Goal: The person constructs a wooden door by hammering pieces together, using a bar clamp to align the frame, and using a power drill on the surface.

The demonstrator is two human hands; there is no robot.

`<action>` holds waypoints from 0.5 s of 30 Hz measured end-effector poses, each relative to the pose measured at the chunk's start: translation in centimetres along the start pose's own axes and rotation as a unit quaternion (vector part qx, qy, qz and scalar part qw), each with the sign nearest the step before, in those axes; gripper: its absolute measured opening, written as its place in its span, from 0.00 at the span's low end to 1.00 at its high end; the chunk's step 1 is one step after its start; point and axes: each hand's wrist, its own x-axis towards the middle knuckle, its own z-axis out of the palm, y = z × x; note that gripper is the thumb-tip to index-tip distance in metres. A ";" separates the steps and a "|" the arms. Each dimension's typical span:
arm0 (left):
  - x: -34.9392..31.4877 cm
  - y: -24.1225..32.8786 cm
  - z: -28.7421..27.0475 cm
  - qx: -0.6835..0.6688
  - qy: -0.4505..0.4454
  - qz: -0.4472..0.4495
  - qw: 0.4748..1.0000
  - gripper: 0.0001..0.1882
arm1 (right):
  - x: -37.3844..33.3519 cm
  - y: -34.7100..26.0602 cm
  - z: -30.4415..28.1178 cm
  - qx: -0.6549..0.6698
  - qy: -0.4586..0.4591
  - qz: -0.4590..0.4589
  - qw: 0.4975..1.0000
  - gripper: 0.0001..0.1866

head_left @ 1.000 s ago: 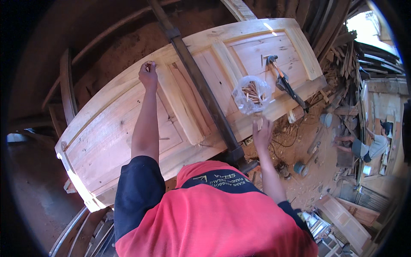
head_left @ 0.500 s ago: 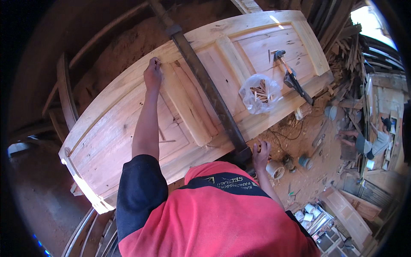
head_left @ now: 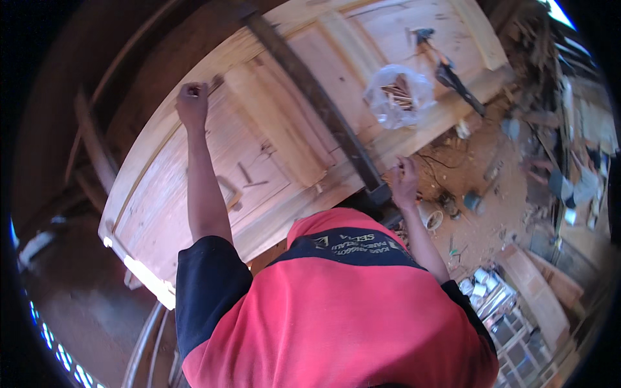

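Observation:
A pale wooden panelled door [head_left: 162, 171] lies flat before me. My left hand [head_left: 192, 105] is at its far left edge, fingers curled; whatever they hold is hidden. My right hand [head_left: 405, 184] hovers off the near edge, beside the lower end of a dark metal bar clamp [head_left: 317, 100] that crosses the door. Its fingers are drawn together, and I cannot make out anything in them. A clear plastic bag [head_left: 383, 115] of small wooden pegs [head_left: 399, 97] rests on the door, right of the clamp.
Right of the bag lie a hammer [head_left: 424, 35] and a long black tool [head_left: 460, 87]. Thin dark sticks [head_left: 246, 174] lie on the left panel. A pale bucket [head_left: 432, 218] stands on the dirt floor. Another person [head_left: 576, 187] is at far right, near stacked timber.
My left hand has moved left along the door's far edge. My right hand has risen slightly, its fingers drawn closer together. The whole view has shifted.

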 end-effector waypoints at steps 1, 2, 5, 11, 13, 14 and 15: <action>-1.0 -0.6 -1.4 0.066 -0.075 -0.053 0.994 0.20 | 0.1 0.2 -0.2 0.028 -0.009 0.028 0.999 0.14; -2.2 -1.4 -3.1 0.106 -0.165 -0.094 0.976 0.28 | 0.2 0.6 0.2 0.036 -0.023 0.018 0.999 0.14; -7.0 -1.7 -4.2 0.050 -0.083 -0.083 0.992 0.25 | -0.7 1.9 1.2 0.013 0.000 0.000 1.000 0.14; -10.9 -2.3 0.4 -0.415 -0.090 -0.232 0.875 0.18 | 0.4 1.0 2.5 0.011 -0.017 -0.016 1.000 0.15; -8.2 0.6 3.0 -0.392 -0.052 -0.190 0.899 0.18 | 0.6 0.9 2.3 0.029 -0.016 -0.008 0.999 0.15; -6.3 2.1 4.0 -0.363 -0.016 -0.151 0.919 0.18 | 0.6 1.0 2.0 0.049 -0.020 0.005 0.999 0.15; -4.2 2.2 5.2 -0.366 -0.011 -0.146 0.919 0.18 | 0.7 0.8 1.6 0.051 -0.015 0.000 0.999 0.15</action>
